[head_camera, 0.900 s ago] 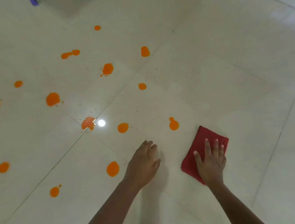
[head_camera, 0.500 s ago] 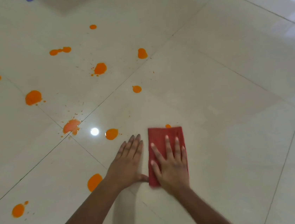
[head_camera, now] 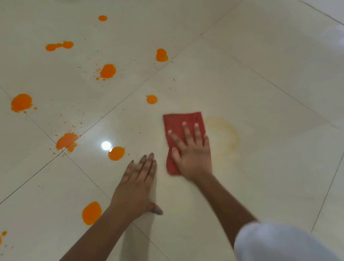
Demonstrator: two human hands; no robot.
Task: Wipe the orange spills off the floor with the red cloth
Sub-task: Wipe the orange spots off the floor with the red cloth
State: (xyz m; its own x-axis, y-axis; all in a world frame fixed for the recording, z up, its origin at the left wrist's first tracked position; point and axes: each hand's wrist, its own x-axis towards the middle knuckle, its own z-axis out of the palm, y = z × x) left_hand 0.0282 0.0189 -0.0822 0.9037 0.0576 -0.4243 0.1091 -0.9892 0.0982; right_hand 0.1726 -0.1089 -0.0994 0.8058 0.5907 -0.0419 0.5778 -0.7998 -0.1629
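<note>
Red cloth [head_camera: 178,122] under flat-fingered right hand [head_camera: 193,157]; left hand [head_camera: 137,188] flat on floor [head_camera: 268,76], empty; orange spills [head_camera: 107,70] nearby.

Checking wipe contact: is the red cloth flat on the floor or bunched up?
Flat. The red cloth lies as a rectangle on the floor, the right hand pressing it with straight fingers. Layers underneath: cannot tell.

- The right hand [head_camera: 193,155] lies flat on the cloth [head_camera: 182,122], fingers straight and spread, and presses it to the floor [head_camera: 266,66].
- The left hand [head_camera: 138,188] lies flat on the floor just left of the cloth, apart from it.
- A pale yellow ring-shaped smear [head_camera: 227,134] is just right of the cloth.
- Orange spills [head_camera: 117,153] lie left of the cloth and beyond it.
- A white sleeve [head_camera: 276,245] is well below the cloth.
</note>
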